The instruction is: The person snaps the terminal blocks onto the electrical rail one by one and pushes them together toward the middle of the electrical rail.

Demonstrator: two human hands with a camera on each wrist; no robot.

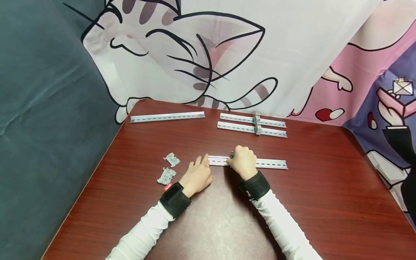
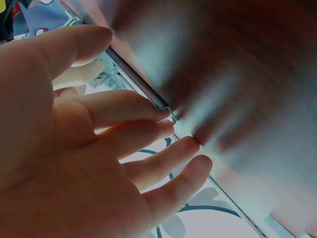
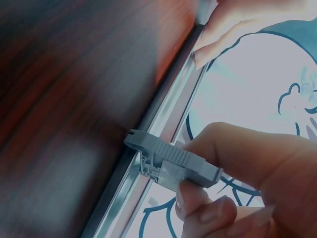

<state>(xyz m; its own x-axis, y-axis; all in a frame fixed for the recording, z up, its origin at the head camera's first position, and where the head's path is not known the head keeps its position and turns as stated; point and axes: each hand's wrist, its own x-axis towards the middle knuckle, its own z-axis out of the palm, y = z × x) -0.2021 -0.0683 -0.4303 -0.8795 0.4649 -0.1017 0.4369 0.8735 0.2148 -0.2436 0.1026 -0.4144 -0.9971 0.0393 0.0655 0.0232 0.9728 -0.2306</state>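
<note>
A slotted metal DIN rail (image 1: 271,164) lies crosswise on the table in front of both hands. My left hand (image 1: 196,176) is at the rail's left end, its fingers extended with the fingertips (image 2: 161,111) right at the end edge. Between thumb and fingers, my right hand (image 1: 244,161) pinches a grey terminal block (image 3: 171,161), which sits across the rail left of its middle. In the head view that block is mostly hidden by the right hand. To the left lie two loose grey terminal blocks, an upper one (image 1: 172,159) and a lower one (image 1: 167,176).
Another bare rail (image 1: 167,117) lies at the back left of the brown table (image 1: 325,180). At the back right are two parallel rails, with grey terminal blocks (image 1: 257,124) near their middles. A cat-print cloth (image 1: 292,54) hangs behind the table.
</note>
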